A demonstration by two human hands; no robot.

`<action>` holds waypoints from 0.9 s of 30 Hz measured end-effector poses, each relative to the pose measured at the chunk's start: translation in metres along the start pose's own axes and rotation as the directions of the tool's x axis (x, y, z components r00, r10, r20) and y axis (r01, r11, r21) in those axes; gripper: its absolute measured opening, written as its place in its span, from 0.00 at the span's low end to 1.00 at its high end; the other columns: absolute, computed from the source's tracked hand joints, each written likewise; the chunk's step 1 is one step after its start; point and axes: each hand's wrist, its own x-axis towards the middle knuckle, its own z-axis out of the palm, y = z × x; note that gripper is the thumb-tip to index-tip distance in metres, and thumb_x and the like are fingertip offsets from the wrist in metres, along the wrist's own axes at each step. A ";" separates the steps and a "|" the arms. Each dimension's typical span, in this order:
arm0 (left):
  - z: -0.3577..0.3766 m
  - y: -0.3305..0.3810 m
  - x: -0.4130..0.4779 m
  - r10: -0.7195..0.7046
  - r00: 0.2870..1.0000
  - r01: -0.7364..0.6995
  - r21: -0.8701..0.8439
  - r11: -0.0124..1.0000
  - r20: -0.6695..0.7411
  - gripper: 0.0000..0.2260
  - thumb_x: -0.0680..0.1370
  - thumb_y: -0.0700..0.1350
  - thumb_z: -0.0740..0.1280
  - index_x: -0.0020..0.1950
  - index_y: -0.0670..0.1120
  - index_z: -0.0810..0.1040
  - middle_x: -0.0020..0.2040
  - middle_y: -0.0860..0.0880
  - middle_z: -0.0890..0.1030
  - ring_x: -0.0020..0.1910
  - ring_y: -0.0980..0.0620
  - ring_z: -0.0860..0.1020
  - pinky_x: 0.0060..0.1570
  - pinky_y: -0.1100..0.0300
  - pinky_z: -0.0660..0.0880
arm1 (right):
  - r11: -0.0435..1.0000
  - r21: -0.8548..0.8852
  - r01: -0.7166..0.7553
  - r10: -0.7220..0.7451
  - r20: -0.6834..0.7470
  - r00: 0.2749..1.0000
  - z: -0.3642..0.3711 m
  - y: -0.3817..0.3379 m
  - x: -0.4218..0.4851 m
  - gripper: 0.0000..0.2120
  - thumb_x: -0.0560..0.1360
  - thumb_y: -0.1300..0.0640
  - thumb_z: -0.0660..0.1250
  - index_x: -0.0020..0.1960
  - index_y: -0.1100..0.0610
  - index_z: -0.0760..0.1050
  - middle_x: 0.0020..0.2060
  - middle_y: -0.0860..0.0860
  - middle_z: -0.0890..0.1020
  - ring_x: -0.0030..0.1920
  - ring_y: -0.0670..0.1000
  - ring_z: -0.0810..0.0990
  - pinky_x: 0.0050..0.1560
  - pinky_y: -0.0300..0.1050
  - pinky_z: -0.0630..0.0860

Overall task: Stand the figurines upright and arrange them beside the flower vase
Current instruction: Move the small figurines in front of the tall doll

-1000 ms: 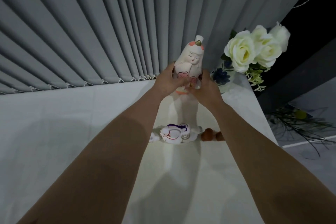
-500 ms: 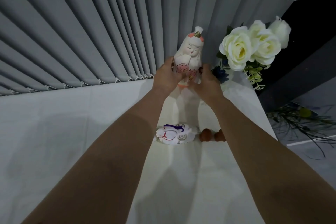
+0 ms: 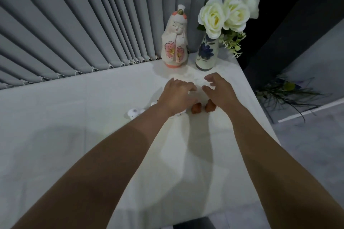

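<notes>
A tall white doll figurine with pink flower sleeves stands upright at the table's back edge, just left of the flower vase, which holds white roses. A second white figurine lies on its side nearer me, its orange feet pointing right; my arms hide most of it. My left hand hovers over its body with fingers apart. My right hand is spread above the feet. Neither hand holds anything.
A white cloth covers the table. Grey vertical blinds hang right behind it. The table's right edge drops to a grey floor with a dark plant lying on it.
Both hands let go of the tall doll, which now stands beside the vase. They have drawn back toward me and hover over the lying figurine.
</notes>
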 end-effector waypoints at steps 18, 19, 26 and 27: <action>0.023 0.018 -0.009 0.026 0.993 -0.056 0.261 0.964 0.118 0.19 0.73 0.54 0.71 0.59 0.47 0.78 0.49 0.44 0.83 0.57 0.43 0.76 0.71 0.51 0.58 | 0.990 -0.139 0.038 -0.021 0.122 0.992 -0.009 0.033 -0.047 0.15 0.73 0.57 0.67 0.59 0.51 0.73 0.51 0.48 0.83 0.54 0.53 0.80 0.56 0.52 0.76; 0.023 0.018 -0.007 0.022 0.994 -0.049 0.251 0.967 0.109 0.19 0.72 0.54 0.71 0.60 0.47 0.79 0.49 0.43 0.83 0.57 0.43 0.76 0.72 0.51 0.57 | 0.991 -0.127 0.037 -0.023 0.110 0.994 -0.009 0.033 -0.045 0.14 0.73 0.58 0.67 0.59 0.52 0.73 0.51 0.48 0.83 0.54 0.52 0.80 0.56 0.51 0.76; 0.007 0.019 0.022 -0.010 1.000 0.011 0.168 0.986 -0.004 0.19 0.74 0.51 0.70 0.63 0.46 0.78 0.53 0.44 0.83 0.56 0.43 0.76 0.65 0.53 0.64 | 0.994 -0.100 0.045 -0.045 0.001 0.999 -0.020 0.025 -0.016 0.16 0.75 0.59 0.66 0.62 0.53 0.72 0.52 0.49 0.83 0.57 0.52 0.79 0.58 0.50 0.76; 0.005 0.019 0.028 -0.018 1.000 0.020 0.169 0.985 -0.014 0.20 0.74 0.51 0.70 0.64 0.46 0.77 0.54 0.43 0.83 0.56 0.43 0.75 0.64 0.53 0.64 | 0.994 -0.100 0.034 -0.035 -0.009 0.999 -0.022 0.023 -0.010 0.17 0.76 0.59 0.66 0.63 0.53 0.71 0.53 0.49 0.82 0.58 0.53 0.79 0.59 0.50 0.75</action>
